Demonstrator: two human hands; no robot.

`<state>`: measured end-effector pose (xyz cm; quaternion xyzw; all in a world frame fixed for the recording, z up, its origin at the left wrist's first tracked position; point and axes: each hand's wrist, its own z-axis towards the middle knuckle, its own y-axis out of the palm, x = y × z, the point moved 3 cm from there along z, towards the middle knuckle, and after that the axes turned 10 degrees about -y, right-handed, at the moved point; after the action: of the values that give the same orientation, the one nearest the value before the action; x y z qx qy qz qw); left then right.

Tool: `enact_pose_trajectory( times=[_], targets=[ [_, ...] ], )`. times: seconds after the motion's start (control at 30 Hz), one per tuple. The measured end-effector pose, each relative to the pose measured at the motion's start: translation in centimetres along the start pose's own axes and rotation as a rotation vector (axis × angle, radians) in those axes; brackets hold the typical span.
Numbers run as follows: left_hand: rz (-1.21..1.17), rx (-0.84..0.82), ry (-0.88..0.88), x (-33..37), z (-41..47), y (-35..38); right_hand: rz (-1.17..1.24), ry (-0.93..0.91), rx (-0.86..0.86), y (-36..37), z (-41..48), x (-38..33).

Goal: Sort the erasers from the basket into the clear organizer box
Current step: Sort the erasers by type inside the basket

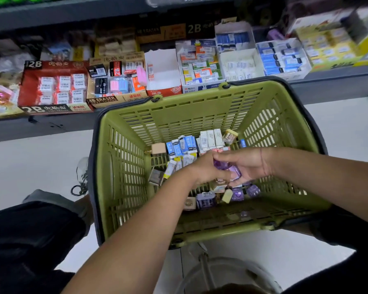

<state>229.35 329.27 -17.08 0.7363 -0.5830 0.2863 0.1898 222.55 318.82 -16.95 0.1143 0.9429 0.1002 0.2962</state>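
A green slotted basket (123, 166) sits between my knees with several small wrapped erasers on its floor: blue-and-white ones (182, 145), white ones (211, 139), purple ones (253, 190). Both hands are inside the basket, meeting over the middle. My right hand (245, 164) holds a few purple wrapped erasers (227, 167) in its curled fingers. My left hand (202, 169) touches the same purple erasers from the left, fingers curled onto them. No clear organizer box shows in the view.
A grey shelf (336, 85) behind the basket carries open cardboard display boxes of erasers: a red 2B box (30, 85), a 4B eraser box (106, 100), white and blue boxes (283, 58). A white stool rim (227, 270) lies below. My shoe (82, 175) is left of the basket.
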Motion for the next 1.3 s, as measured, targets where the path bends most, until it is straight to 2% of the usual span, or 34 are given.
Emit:
enact_pose_trajectory(
  times=[0.13,0.33,0.47,0.53,0.7,0.77,0.9,1.07,1.3],
  targets=[
    [-0.005,0.020,0.072,0.1,0.5,1.4,-0.066,0.045,0.037,-1.7,-0.4,0.4],
    [0.069,-0.008,-0.074,-0.9,0.8,1.3,-0.084,0.090,0.051,-2.0,-0.2,0.9],
    [0.013,0.010,-0.130,-1.6,0.0,-2.0,-0.239,0.016,0.102,-2.9,0.0,0.3],
    [0.112,0.045,-0.168,-3.1,-0.5,-4.3,-0.409,-0.001,0.104,-3.6,-0.2,0.1],
    [0.335,0.138,-0.337,-9.2,-1.8,-8.5,-1.193,0.076,0.044,-4.8,-0.9,1.9],
    [0.366,0.131,-0.406,-11.2,-2.4,-9.1,-1.290,0.123,0.008,-4.6,-0.7,3.0],
    [0.166,0.108,-0.491,-12.7,-2.7,-8.9,-1.359,0.190,-0.068,-3.9,-0.3,4.3],
    [-0.122,0.069,-0.518,-12.4,-2.8,-8.2,-1.583,0.253,-0.124,-3.6,-0.5,4.6],
    [-0.261,0.063,-0.484,-12.2,-2.6,-8.3,-1.527,0.116,-0.012,-3.4,-0.3,0.6]
  ],
)
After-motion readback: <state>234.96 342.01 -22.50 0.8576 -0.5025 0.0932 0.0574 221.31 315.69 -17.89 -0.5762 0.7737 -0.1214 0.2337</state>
